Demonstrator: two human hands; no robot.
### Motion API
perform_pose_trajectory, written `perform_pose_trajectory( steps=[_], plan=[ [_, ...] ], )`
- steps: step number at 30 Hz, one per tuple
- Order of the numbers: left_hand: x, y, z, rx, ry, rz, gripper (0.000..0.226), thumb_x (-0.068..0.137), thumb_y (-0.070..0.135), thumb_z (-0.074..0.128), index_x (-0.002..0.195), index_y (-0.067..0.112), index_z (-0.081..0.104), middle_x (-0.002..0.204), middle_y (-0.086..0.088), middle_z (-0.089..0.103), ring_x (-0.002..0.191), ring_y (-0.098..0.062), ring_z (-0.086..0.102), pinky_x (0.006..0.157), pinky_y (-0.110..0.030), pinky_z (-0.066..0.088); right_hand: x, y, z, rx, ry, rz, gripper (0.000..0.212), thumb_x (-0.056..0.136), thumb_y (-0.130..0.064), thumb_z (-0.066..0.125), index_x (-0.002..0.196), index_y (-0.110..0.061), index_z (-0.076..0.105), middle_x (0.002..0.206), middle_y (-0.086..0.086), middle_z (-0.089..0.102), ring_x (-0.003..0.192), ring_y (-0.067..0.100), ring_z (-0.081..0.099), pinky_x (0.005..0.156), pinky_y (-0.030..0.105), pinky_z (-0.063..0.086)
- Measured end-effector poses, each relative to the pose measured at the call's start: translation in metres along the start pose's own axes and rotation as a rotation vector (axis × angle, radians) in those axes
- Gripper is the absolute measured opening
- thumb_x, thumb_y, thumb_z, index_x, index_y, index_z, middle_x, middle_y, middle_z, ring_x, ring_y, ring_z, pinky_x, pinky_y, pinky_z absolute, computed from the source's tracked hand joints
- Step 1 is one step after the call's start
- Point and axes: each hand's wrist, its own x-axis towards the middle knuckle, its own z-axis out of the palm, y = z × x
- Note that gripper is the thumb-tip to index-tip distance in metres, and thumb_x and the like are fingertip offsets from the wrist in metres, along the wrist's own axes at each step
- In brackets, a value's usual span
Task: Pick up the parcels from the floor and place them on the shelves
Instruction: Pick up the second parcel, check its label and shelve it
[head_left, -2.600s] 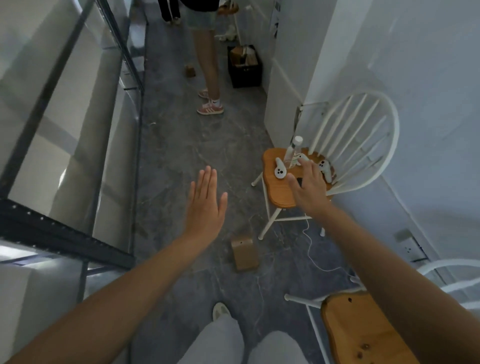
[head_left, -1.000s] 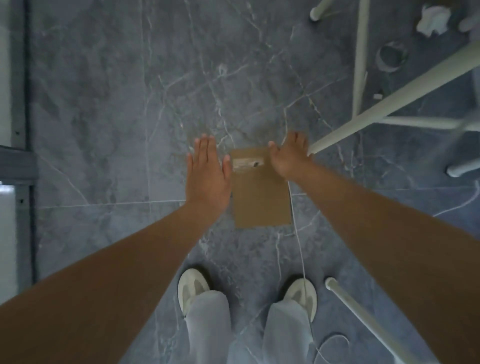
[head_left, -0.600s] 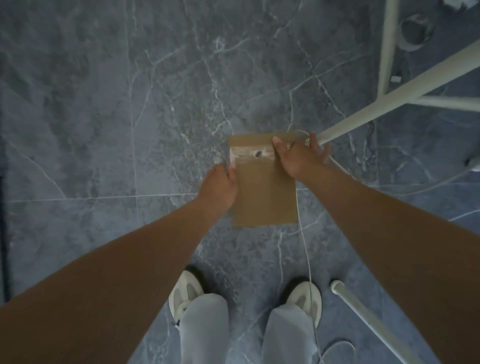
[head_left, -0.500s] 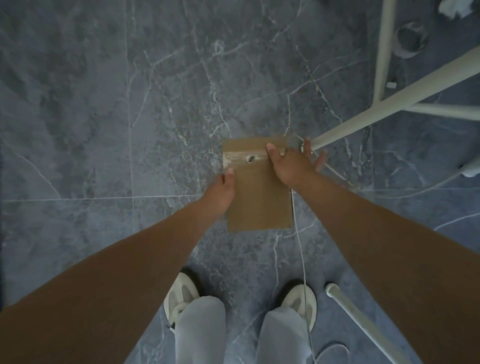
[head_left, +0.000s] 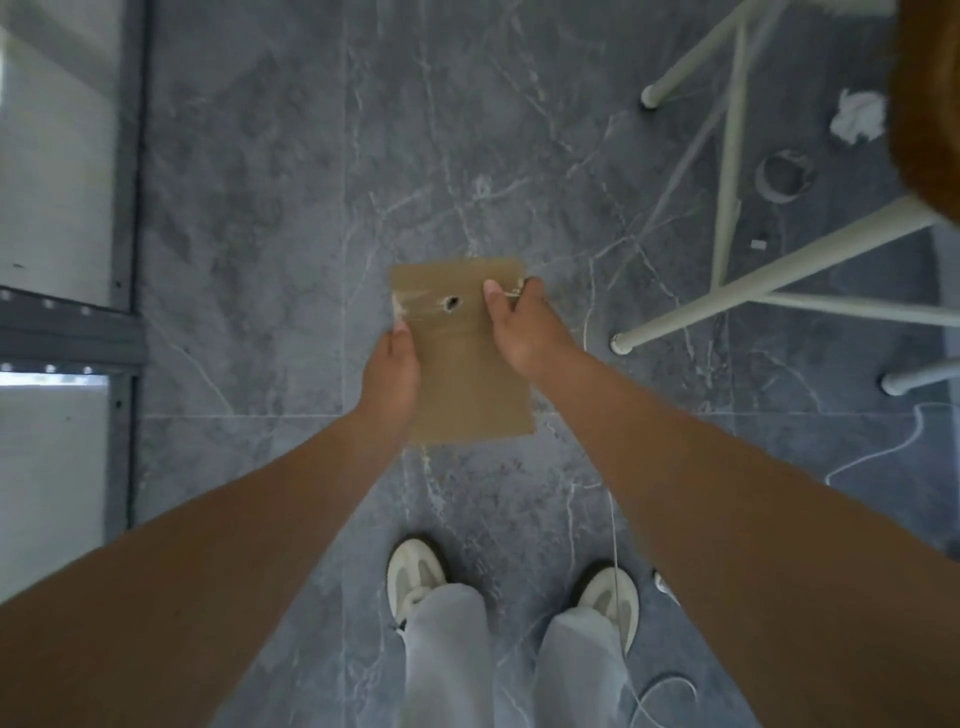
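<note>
Brown parcel gripped at both long edges: left hand at 9 o'clock, right hand at 2 o'clock, over grey floor.

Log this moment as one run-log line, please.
phase: pickup | parcel: gripped both sides | left hand: holding | right hand: holding | shelf: not reached

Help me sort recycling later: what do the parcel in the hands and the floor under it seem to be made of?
The parcel looks like matte brown cardboard or kraft paper: flat tan face, a clear tape strip and a small puncture near the top. The floor looks like smooth grey stone-look tile, marble or porcelain, judging by white veining and straight grout lines.
</note>
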Motion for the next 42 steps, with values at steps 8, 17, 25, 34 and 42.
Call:
perform_pose_trajectory(
  steps=[8, 17, 25, 34, 42],
  plan=[
    [-0.094, 0.096, -0.091, 0.0, 0.134, 0.183, 0.048, 0.11, 0.036, 0.026, 0.146, 0.012, 0.049, 0.142, -0.006, 0.053, 0.131, -0.025, 0.051, 0.105, -0.033, 0.038, -0.085, -0.133, -0.034, 0.117, 0.062, -0.143, 0.066, 0.094, -0.06, 0.038, 0.136, -0.01, 0.042, 0.136, 0.014, 0.056, 0.122, 0.037, 0.056, 0.103, 0.05, 0.046],
    [-0.228, 0.241, -0.191, -0.103, 0.258, 0.366, 0.048, 0.109, 0.037, 0.03, 0.148, 0.015, 0.049, 0.147, -0.011, 0.055, 0.133, -0.027, 0.052, 0.104, -0.029, 0.037, -0.21, -0.307, -0.12, 0.235, 0.139, -0.377, 0.062, 0.089, -0.067, 0.039, 0.124, -0.018, 0.052, 0.128, 0.01, 0.062, 0.119, 0.036, 0.056, 0.102, 0.051, 0.045],
    [-0.37, 0.377, -0.239, -0.13, 0.283, 0.642, 0.047, 0.109, 0.037, 0.028, 0.146, 0.017, 0.05, 0.14, -0.007, 0.059, 0.122, -0.022, 0.057, 0.102, -0.031, 0.041, -0.335, -0.431, -0.245, 0.311, 0.267, -0.564, 0.066, 0.084, -0.071, 0.037, 0.125, -0.022, 0.052, 0.132, 0.007, 0.06, 0.126, 0.036, 0.052, 0.107, 0.052, 0.04],
    [-0.549, 0.506, -0.275, -0.291, 0.351, 0.999, 0.049, 0.109, 0.034, 0.028, 0.148, 0.014, 0.048, 0.146, -0.011, 0.056, 0.133, -0.03, 0.052, 0.105, -0.034, 0.038, -0.507, -0.537, -0.4, 0.244, 0.503, -0.897, 0.056, 0.094, -0.065, 0.035, 0.127, -0.022, 0.05, 0.135, 0.008, 0.054, 0.128, 0.037, 0.045, 0.107, 0.054, 0.036],
    [-0.706, 0.552, -0.394, -0.393, 0.478, 1.296, 0.037, 0.11, 0.034, 0.029, 0.135, 0.029, 0.054, 0.119, 0.014, 0.053, 0.115, -0.009, 0.051, 0.095, -0.023, 0.032, -0.686, -0.618, -0.44, 0.162, 0.414, -1.216, 0.059, 0.091, -0.066, 0.032, 0.129, -0.023, 0.047, 0.126, 0.003, 0.055, 0.12, 0.027, 0.054, 0.103, 0.05, 0.044]
  ],
)
